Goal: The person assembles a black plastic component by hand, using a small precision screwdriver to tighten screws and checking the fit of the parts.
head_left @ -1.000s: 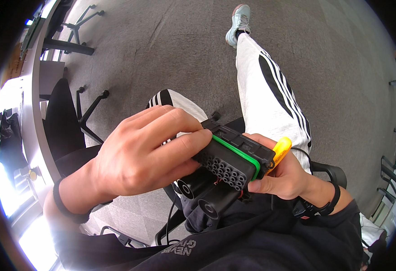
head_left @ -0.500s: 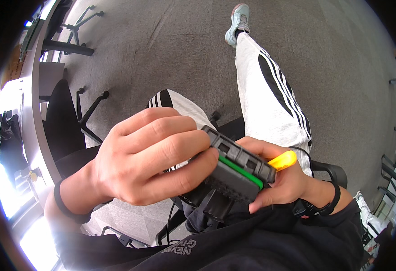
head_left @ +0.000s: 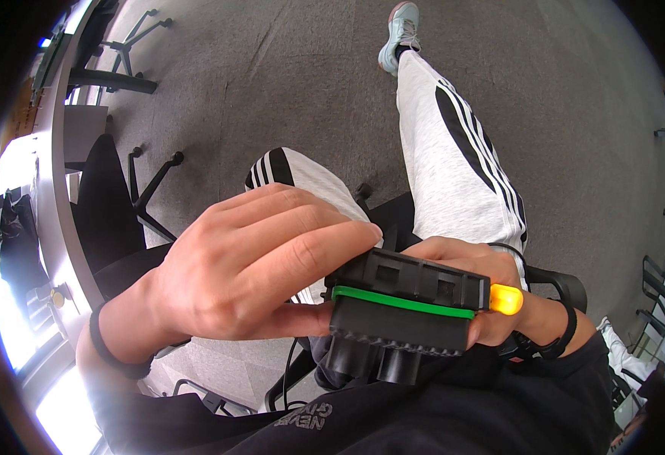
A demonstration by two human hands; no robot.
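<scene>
A blocky black plastic housing point(head_left: 400, 334) is held in front of my lap, between both hands. A bright green strip point(head_left: 404, 301) runs along its side, two short round black tubes stick out at its near side, and a yellow tab point(head_left: 506, 299) juts from its right end. My left hand point(head_left: 253, 265) pinches the left end, with the index fingertip over the top edge and another digit at the side. My right hand point(head_left: 492, 277) grips the right end from behind; most of its fingers are hidden by the housing.
Along the left runs a white desk edge point(head_left: 67, 205), with a black chair point(head_left: 108, 197) beside it. Grey carpet point(head_left: 309, 83) spreads ahead of my outstretched leg point(head_left: 454, 152). A black armrest point(head_left: 564, 288) is by my right forearm, and more chairs point(head_left: 655, 292) line the far right.
The housing has turned so its long side lies more level and its green strip and tubes show more. My left fingers have shifted toward its top edge; the yellow tab moved right and down.
</scene>
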